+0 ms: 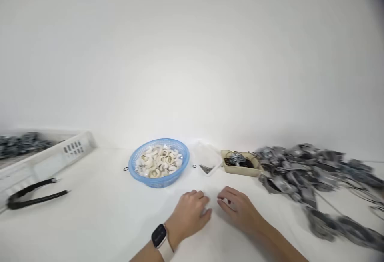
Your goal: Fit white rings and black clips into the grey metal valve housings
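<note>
My left hand [192, 212], with a watch [159, 236] on its wrist, hovers low over or rests on the white table. Its fingers curl loosely, the thumb stands apart, and nothing shows in it. Facing it is my right hand [238, 210], fingers bent and a gap between thumb and forefinger; I see no object there either. A short space separates the two hands. Beyond them are a small clear tray [210, 156] with thin dark pieces in its corner, a blue basket [139, 176] of white curved pieces, and a cream box [243, 171] with dark small parts.
Grey, strap-like pieces [300, 174] lie heaped along the right side. At the left stand a white crate [48, 164] of grey parts and black-handled tongs or tweezers [39, 202]. Small rings [194, 166] lie near the basket. A white wall [192, 62] rises behind.
</note>
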The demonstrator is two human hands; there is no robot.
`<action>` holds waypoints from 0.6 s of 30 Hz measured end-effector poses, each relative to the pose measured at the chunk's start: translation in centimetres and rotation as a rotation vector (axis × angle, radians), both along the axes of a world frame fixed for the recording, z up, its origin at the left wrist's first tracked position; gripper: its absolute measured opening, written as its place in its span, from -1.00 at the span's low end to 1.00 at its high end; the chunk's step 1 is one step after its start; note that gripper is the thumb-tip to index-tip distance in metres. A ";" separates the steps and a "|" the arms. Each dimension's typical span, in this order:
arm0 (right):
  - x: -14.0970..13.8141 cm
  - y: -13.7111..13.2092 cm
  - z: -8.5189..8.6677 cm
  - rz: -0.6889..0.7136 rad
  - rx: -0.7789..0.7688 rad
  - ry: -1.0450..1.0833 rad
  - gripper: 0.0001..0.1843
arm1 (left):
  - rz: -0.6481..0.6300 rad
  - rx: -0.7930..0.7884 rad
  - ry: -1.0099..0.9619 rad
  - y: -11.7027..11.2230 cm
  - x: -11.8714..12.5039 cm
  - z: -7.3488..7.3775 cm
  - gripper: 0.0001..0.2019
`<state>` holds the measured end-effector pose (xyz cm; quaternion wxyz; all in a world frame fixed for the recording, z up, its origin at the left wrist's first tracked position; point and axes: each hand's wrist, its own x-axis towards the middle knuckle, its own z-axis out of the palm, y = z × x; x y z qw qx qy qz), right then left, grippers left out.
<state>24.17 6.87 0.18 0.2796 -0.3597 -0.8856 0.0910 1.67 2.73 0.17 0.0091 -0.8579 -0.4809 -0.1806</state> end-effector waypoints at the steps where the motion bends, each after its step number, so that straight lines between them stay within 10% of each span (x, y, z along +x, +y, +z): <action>1: 0.2 0.2 -0.5 0.010 -0.005 -0.018 -0.82 | 0.005 0.006 0.011 0.1 0.0 -0.1 -0.89; 18: 1.9 -0.6 0.5 -0.003 -0.079 -0.195 -0.82 | 0.048 0.025 0.041 -0.2 0.5 -0.2 -0.85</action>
